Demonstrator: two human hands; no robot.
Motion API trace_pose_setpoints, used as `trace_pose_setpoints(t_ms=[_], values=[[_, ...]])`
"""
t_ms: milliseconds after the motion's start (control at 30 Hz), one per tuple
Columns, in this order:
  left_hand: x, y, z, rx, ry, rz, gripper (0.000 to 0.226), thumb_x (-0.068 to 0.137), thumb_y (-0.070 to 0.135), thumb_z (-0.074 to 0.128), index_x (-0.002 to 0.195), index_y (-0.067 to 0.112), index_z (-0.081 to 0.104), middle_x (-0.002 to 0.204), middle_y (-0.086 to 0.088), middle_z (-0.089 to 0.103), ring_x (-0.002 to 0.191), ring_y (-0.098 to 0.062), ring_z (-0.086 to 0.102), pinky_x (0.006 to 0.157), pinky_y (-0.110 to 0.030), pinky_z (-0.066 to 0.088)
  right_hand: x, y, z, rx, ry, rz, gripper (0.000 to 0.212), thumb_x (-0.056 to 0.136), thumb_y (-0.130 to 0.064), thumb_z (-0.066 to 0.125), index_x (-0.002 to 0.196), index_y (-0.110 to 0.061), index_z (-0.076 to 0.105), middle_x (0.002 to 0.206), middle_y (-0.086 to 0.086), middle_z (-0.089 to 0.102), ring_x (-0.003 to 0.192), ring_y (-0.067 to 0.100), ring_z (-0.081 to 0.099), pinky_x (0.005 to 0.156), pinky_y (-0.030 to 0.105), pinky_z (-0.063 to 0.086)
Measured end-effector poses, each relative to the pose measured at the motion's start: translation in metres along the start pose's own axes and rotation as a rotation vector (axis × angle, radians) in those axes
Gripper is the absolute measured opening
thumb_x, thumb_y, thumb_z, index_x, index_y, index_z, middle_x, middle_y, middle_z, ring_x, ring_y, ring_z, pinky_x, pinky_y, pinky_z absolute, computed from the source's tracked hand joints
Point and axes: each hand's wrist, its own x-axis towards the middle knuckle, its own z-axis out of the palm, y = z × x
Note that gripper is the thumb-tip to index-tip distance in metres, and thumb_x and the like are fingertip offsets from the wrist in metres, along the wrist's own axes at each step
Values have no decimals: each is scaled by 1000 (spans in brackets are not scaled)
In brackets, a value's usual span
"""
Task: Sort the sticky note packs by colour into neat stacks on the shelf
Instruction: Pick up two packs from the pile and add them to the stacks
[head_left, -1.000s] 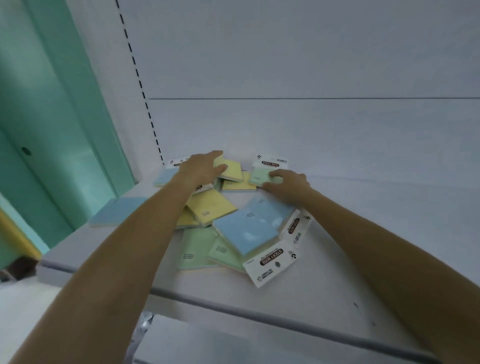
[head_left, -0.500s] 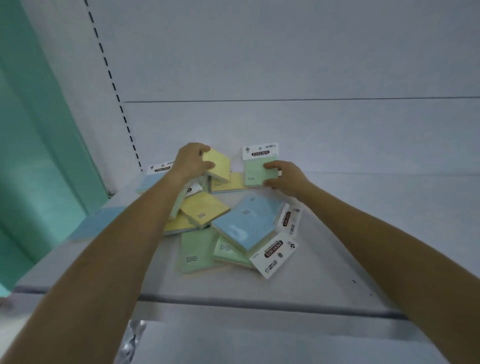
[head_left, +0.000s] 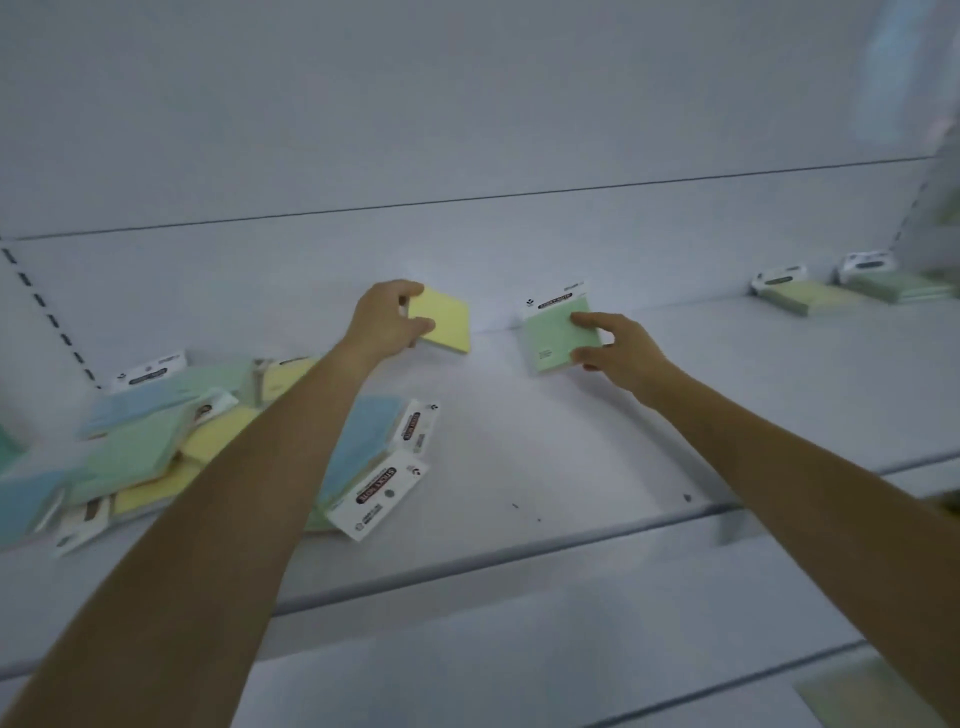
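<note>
My left hand (head_left: 387, 321) grips a yellow sticky note pack (head_left: 445, 326) and holds it up above the white shelf (head_left: 519, 467). My right hand (head_left: 621, 348) grips a green sticky note pack (head_left: 556, 332) with a white header card, also lifted off the shelf. A jumbled pile of blue, green and yellow packs (head_left: 156, 447) lies at the left of the shelf, partly hidden by my left forearm. At the far right stand a yellow stack (head_left: 810, 296) and a green stack (head_left: 893, 283).
The shelf's back panel (head_left: 467, 130) rises just behind the packs. A slotted upright (head_left: 47, 317) runs down at the left. The shelf's front lip (head_left: 519, 561) crosses below my arms, with a lower shelf (head_left: 519, 665) under it.
Both hands have lifted their packs out of the pile and carried them rightward. The view has swung right, and the sorted stacks at the far right have come into sight.
</note>
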Motion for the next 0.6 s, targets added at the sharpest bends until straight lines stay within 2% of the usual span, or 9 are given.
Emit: trace_pose_setpoints(t_ms=[67, 100, 167, 267, 367, 467, 567, 600], values=[[-1, 25, 31, -9, -40, 54, 53, 79, 1, 67, 129, 1, 48, 135, -21, 46, 92, -27, 57, 58, -20, 56, -2, 18, -36, 19, 30, -7, 51, 81, 5, 61, 128, -11, 52, 138, 13, 40, 91, 22, 53, 58, 10, 53], [-3, 41, 54, -15, -63, 74, 53, 79, 1, 66, 129, 2, 48, 135, -21, 45, 89, -25, 55, 49, -13, 52, -5, 28, -61, 26, 44, -11, 51, 81, 6, 60, 128, -10, 52, 138, 14, 41, 91, 23, 53, 55, 8, 51], [-6, 61, 82, -13, -82, 90, 52, 80, 1, 66, 128, 2, 47, 133, -21, 45, 80, -25, 55, 43, -10, 48, -7, 41, -92, 51, 57, -14, 50, 82, 7, 59, 128, -9, 52, 138, 14, 41, 93, 23, 53, 59, 12, 54], [-12, 96, 141, -75, -72, 68, 53, 79, 0, 66, 128, 3, 46, 131, -21, 44, 72, -25, 54, 42, -10, 47, -12, 62, -157, 60, 72, -3, 49, 83, 6, 58, 129, -8, 51, 140, 13, 40, 100, 21, 52, 71, 23, 56], [-16, 129, 198, -128, -60, 76, 53, 79, 3, 68, 127, 5, 47, 129, -21, 41, 71, -22, 55, 44, -11, 49, -18, 85, -219, 57, 104, 0, 49, 83, 6, 58, 130, -8, 50, 142, 10, 38, 103, 18, 50, 65, 20, 55], [-15, 161, 245, -150, -70, 81, 52, 79, 4, 68, 126, 4, 46, 122, -17, 41, 63, -15, 54, 46, -10, 50, -22, 105, -267, 34, 127, 32, 50, 83, 5, 58, 131, -8, 49, 142, 12, 38, 105, 19, 50, 74, 24, 55], [-3, 191, 281, -159, -67, 108, 52, 79, 4, 68, 126, 4, 46, 128, -21, 40, 81, -26, 56, 46, -11, 51, -17, 125, -308, -2, 156, 54, 51, 84, 4, 58, 132, -9, 48, 142, 12, 36, 115, 26, 52, 74, 22, 54], [4, 199, 292, -157, -57, 117, 53, 79, 5, 68, 127, 4, 46, 129, -21, 40, 88, -28, 56, 47, -12, 52, -13, 131, -321, -10, 164, 58, 50, 85, 3, 58, 132, -10, 48, 142, 12, 36, 112, 24, 52, 75, 22, 54]])
